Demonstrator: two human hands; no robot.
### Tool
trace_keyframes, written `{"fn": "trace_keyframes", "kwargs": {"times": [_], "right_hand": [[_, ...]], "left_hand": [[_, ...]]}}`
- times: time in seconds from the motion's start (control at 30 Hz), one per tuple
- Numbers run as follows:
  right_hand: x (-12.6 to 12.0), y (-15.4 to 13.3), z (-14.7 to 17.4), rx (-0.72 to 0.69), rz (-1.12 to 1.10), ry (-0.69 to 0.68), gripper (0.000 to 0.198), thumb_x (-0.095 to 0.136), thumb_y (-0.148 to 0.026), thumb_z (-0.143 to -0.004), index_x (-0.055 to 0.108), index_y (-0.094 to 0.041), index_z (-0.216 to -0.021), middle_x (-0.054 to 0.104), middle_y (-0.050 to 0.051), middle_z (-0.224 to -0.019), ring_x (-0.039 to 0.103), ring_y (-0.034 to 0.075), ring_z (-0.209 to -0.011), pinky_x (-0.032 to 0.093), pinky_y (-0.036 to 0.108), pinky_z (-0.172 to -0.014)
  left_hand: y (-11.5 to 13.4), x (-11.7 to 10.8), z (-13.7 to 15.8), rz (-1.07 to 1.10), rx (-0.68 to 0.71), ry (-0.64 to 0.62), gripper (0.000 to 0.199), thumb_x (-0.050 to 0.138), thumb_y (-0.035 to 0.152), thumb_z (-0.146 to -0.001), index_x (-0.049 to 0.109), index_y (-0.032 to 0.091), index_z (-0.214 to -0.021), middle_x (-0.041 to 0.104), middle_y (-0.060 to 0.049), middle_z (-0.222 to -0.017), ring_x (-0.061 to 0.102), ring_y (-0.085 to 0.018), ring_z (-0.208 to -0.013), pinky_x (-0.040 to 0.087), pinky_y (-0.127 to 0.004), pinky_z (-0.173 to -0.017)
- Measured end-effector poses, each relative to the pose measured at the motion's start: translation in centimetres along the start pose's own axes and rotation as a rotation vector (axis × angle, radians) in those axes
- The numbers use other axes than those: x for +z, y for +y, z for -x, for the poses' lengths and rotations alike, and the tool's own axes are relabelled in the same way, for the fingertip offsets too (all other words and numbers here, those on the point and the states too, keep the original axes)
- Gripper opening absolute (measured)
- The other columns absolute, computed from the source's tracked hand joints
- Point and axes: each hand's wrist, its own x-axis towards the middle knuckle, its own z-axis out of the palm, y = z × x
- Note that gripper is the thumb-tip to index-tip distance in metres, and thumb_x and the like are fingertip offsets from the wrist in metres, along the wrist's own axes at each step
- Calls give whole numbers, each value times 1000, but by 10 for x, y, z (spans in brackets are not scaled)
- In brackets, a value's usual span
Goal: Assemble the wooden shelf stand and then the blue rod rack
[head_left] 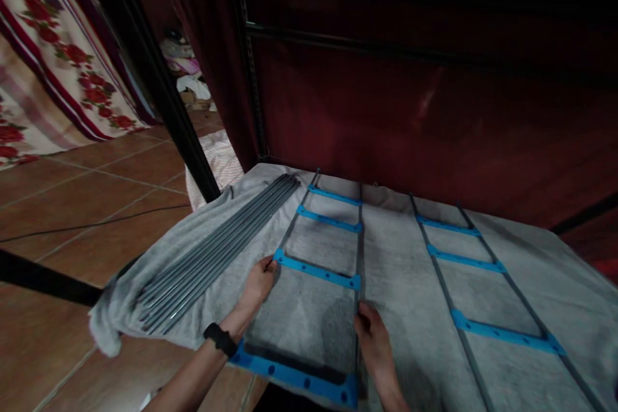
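Observation:
A ladder-like frame of grey metal rods and blue plastic crossbars [318, 272] lies in front of me, its near end past the cloth's edge. My left hand [259, 280], with a black band on the wrist, is closed on the frame's left rod [291, 230], right beside the end of the third crossbar. Lower down, my right hand [375, 341] has its fingers closed around the right rod [360, 244], between that crossbar and the nearest crossbar [299, 374]. The fingertips of both hands are partly hidden.
A bundle of loose grey rods [222, 251] lies to the left on the grey cloth [396, 283]. A second ladder-like frame [506, 335] lies at the right. Black metal posts [159, 90] and a dark red curtain [338, 109] enclose the surface. A cable [96, 224] crosses the tiled floor.

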Motion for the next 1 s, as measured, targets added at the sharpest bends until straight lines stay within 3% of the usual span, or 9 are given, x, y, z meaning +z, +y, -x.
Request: {"fn": "trace_keyframes", "kwargs": {"times": [0.13, 0.3, 0.43, 0.63, 1.0], "right_hand": [[12, 4, -3, -51, 11, -26, 48, 45, -50, -88, 65, -16, -115, 69, 14, -113, 66, 25, -106, 53, 35, -90], [25, 26, -5, -68, 76, -93, 51, 45, -53, -88, 64, -15, -116, 69, 15, -109, 68, 26, -102, 55, 35, -87], [29, 39, 1, -70, 56, -16, 49, 40, -55, -91, 63, -19, -117, 69, 13, -105, 69, 26, -96, 57, 37, -85], [27, 29, 3, -60, 87, 32, 39, 49, -51, -89, 69, -25, -109, 70, 10, -102, 70, 28, -92, 58, 37, -78], [43, 34, 10, -59, 35, 151, 59, 43, -68, -87, 67, -21, -111, 70, 12, -98, 70, 25, -83, 57, 33, -69]], "left_hand": [[-5, -8, -3, -140, 121, 67, 19, 59, 32, -72, 68, 19, -82, 71, -10, -85, 64, -28, -90, 48, -35, -79], [-17, -17, 0, -364, 241, 101, 29, 51, 35, -78, 68, 17, -92, 70, -14, -99, 65, -30, -98, 48, -42, -93], [-26, -14, 3, -396, 291, 121, 36, 46, 41, -83, 68, 17, -98, 70, -13, -99, 66, -30, -98, 51, -45, -94], [-35, -12, -2, -441, 294, 124, 40, 44, 44, -85, 69, 16, -99, 69, -13, -97, 66, -30, -97, 51, -47, -96], [-48, -22, -1, -420, 325, 132, 44, 47, 44, -83, 67, 16, -112, 66, -13, -104, 63, -29, -101, 51, -48, -98]]}}
